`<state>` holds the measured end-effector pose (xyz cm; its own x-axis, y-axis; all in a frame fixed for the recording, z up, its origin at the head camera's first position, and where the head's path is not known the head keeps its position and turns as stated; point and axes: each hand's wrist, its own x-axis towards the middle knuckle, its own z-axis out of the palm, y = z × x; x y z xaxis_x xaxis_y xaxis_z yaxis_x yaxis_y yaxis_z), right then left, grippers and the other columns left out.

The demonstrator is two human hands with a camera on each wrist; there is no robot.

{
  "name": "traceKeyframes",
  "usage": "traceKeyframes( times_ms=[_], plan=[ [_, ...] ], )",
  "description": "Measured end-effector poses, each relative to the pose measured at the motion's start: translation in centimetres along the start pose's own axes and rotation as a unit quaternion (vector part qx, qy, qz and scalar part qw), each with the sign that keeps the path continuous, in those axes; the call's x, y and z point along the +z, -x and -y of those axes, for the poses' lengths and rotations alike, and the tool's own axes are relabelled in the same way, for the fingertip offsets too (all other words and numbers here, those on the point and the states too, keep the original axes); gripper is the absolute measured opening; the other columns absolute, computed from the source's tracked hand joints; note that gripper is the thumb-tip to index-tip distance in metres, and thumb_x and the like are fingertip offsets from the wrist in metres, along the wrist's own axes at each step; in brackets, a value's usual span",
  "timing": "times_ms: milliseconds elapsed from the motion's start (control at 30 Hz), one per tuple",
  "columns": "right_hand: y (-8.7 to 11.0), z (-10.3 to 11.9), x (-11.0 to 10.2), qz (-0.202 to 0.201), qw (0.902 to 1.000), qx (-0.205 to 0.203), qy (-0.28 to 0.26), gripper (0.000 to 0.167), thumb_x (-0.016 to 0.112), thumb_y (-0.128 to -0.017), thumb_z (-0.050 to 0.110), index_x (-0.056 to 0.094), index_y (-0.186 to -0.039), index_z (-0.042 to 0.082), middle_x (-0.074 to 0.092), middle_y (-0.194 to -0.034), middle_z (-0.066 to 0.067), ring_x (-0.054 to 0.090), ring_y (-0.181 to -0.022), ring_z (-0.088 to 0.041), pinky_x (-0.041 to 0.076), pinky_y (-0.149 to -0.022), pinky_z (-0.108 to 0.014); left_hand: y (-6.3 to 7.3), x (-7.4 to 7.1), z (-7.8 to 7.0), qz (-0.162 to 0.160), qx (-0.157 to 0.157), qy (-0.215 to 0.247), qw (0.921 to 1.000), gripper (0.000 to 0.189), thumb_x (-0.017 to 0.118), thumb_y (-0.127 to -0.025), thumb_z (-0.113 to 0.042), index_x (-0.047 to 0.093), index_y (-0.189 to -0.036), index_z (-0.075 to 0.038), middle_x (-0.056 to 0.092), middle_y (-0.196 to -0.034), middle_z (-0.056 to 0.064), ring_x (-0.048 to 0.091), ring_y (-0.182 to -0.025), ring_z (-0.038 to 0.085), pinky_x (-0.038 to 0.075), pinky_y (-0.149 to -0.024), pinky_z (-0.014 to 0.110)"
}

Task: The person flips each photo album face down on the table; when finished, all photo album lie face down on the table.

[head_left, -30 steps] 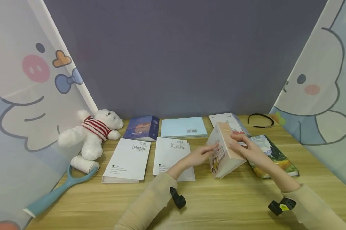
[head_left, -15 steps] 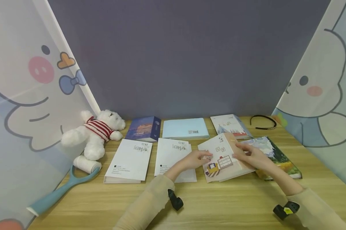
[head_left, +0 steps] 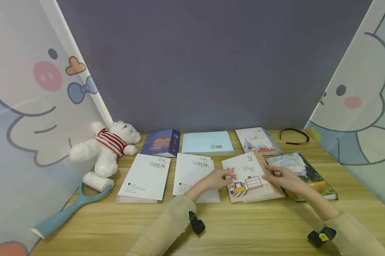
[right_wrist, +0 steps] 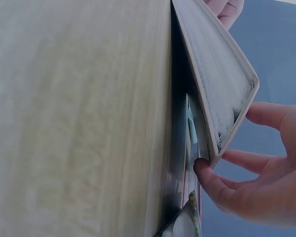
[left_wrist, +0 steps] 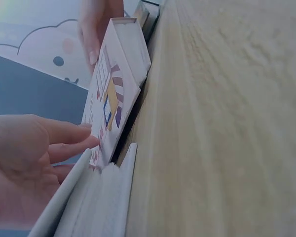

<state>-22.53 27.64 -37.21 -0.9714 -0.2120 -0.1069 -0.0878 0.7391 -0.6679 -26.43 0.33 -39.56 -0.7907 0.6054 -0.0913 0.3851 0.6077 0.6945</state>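
A thick book (head_left: 251,174) with a pale cover, drawn with a chest of drawers and a yellow armchair, lies slightly tilted, its spine side raised on the right. My right hand (head_left: 286,180) grips the spine; in the right wrist view the thumb lies near the cover's edge and fingers (right_wrist: 212,185) reach under the spine. My left hand (head_left: 215,179) touches the left part of the cover with its fingertips, the fingers loosely extended. Just right of it lies a book with a painted landscape cover (head_left: 318,179), partly behind my right hand.
Two white books, one at left (head_left: 146,177) and one nearer the middle (head_left: 192,170), lie left of my hands. Behind are a dark blue book (head_left: 157,142), a light blue book (head_left: 202,142), a white illustrated book (head_left: 256,140) and a headband (head_left: 295,137). A teddy bear (head_left: 107,144) and lint roller (head_left: 74,206) sit left.
The pale book has been lowered from a steeply raised position to nearly flat, its illustrated cover turning upward. Both hands have stayed at it, the right one at the spine.
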Motion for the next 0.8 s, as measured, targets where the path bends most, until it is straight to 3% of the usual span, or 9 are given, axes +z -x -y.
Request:
traceKeyframes(
  times_ms=[67,133,233,300,367,433,600,800],
  plan=[
    [0.0,-0.1,0.0,0.004,1.0000,-0.006,0.000,0.073,0.056,-0.092,0.043,0.033,-0.143,-0.004,0.031,-0.143,-0.035,0.038,-0.125,-0.052,0.046,-0.092,-0.053,0.0,0.0,-0.1,0.000,-0.002,-0.012,0.9999,0.031,0.052,-0.097,-0.026,0.060,-0.127,-0.018,0.036,-0.150,0.005,0.038,-0.135,0.026,0.044,-0.098,0.032],
    [-0.1,-0.2,0.1,0.011,0.9998,-0.016,0.002,0.072,0.055,-0.093,0.042,0.032,-0.143,-0.005,0.032,-0.142,-0.035,0.037,-0.126,-0.051,0.045,-0.094,-0.054,0.1,0.0,-0.2,0.003,-0.006,-0.017,0.9998,0.033,0.051,-0.098,-0.024,0.059,-0.129,-0.017,0.035,-0.150,0.006,0.050,-0.123,0.028,0.048,-0.085,0.029],
    [0.0,-0.2,0.0,0.026,0.9989,-0.033,0.021,0.071,0.053,-0.095,0.040,0.032,-0.142,-0.007,0.034,-0.141,-0.035,0.037,-0.127,-0.050,0.043,-0.096,-0.054,0.3,0.0,-0.4,0.003,-0.007,-0.024,0.9997,0.034,0.052,-0.098,-0.022,0.057,-0.131,-0.017,0.034,-0.151,0.006,0.049,-0.124,0.028,0.044,-0.077,0.026],
    [0.0,-0.2,-0.1,0.041,0.9976,-0.043,0.036,0.070,0.052,-0.095,0.039,0.030,-0.142,-0.008,0.033,-0.141,-0.035,0.035,-0.128,-0.050,0.041,-0.098,-0.055,0.3,0.0,-0.4,0.003,-0.006,-0.023,0.9997,0.035,0.051,-0.098,-0.021,0.056,-0.132,-0.016,0.033,-0.151,0.006,0.047,-0.127,0.026,0.046,-0.085,0.027],
    [0.1,-0.1,-0.1,0.052,0.9963,-0.048,0.049,0.071,0.052,-0.095,0.039,0.029,-0.143,-0.008,0.032,-0.142,-0.034,0.034,-0.128,-0.050,0.040,-0.098,-0.056,0.3,0.0,-0.5,-0.002,-0.004,-0.024,0.9997,0.034,0.051,-0.098,-0.021,0.056,-0.131,-0.016,0.034,-0.151,0.005,0.032,-0.138,0.024,0.041,-0.102,0.029],
    [0.0,-0.1,0.0,0.059,0.9951,-0.054,0.057,0.071,0.053,-0.095,0.038,0.029,-0.142,-0.009,0.032,-0.141,-0.035,0.034,-0.127,-0.052,0.040,-0.097,-0.058,0.3,0.0,-0.4,-0.004,-0.004,-0.023,0.9997,0.034,0.050,-0.098,-0.021,0.056,-0.132,-0.015,0.034,-0.151,0.005,0.031,-0.139,0.023,0.035,-0.110,0.035],
    [-0.5,-0.3,0.0,0.058,0.9948,-0.059,0.060,0.070,0.054,-0.095,0.035,0.030,-0.141,-0.011,0.034,-0.139,-0.037,0.035,-0.125,-0.054,0.040,-0.096,-0.058,0.1,-0.1,-0.4,-0.005,-0.005,-0.021,0.9998,0.035,0.051,-0.098,-0.021,0.056,-0.132,-0.015,0.034,-0.151,0.005,0.031,-0.139,0.022,0.031,-0.112,0.037],
    [-1.0,-0.6,0.2,0.059,0.9963,-0.037,0.050,0.071,0.053,-0.095,0.038,0.027,-0.144,-0.007,0.031,-0.141,-0.037,0.031,-0.128,-0.054,0.037,-0.098,-0.059,0.0,-0.1,-0.4,-0.003,-0.017,-0.012,0.9998,0.037,0.052,-0.097,-0.022,0.054,-0.133,-0.015,0.029,-0.153,0.003,0.027,-0.141,0.023,0.030,-0.113,0.038]
  ],
)
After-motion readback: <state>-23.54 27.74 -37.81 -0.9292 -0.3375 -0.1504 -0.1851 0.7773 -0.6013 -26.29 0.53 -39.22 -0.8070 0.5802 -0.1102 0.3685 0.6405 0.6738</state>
